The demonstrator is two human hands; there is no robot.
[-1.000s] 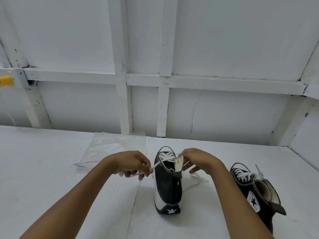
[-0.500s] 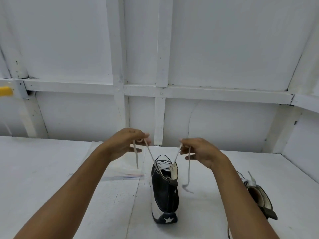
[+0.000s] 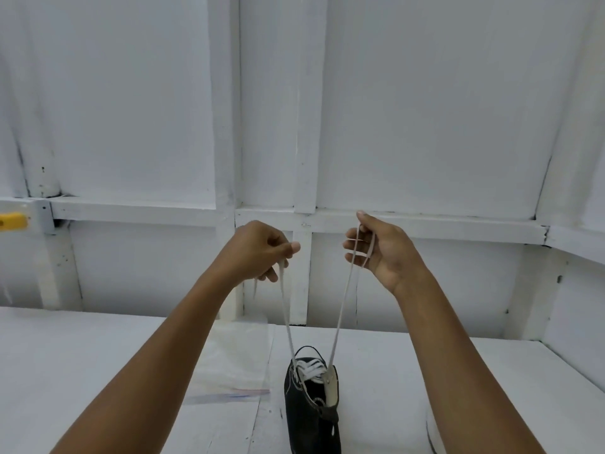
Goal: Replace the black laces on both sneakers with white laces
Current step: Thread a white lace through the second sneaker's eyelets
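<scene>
Left hand (image 3: 258, 250): clenched on one end of the white lace (image 3: 286, 309), which is pinched between thumb and forefinger. A short tail of lace hangs below the fist. Right hand (image 3: 383, 250): grasping the other end, with the lace running across the curled fingers and held under the thumb. Both hands are raised level with each other, well above the table (image 3: 98, 355) and apart.

From each hand one strand runs straight and taut down to the top eyelets of the black high-top sneaker (image 3: 312, 404). Seen from the sneaker, the left hand is at 11 o'clock and the right hand at 1 o'clock.

The sneaker stands upright on the table between the forearms, heel toward the person. White lace crosses its lower eyelets. The tongue stands up on the right-hand side of the opening.

A clear plastic bag (image 3: 229, 362) lies flat on the table at 9 o'clock of the sneaker, just beside it. A white panelled wall (image 3: 425, 109) stands behind the table. A yellow object (image 3: 11, 221) sits on the wall rail at 9 o'clock of the left hand, well apart from it.
</scene>
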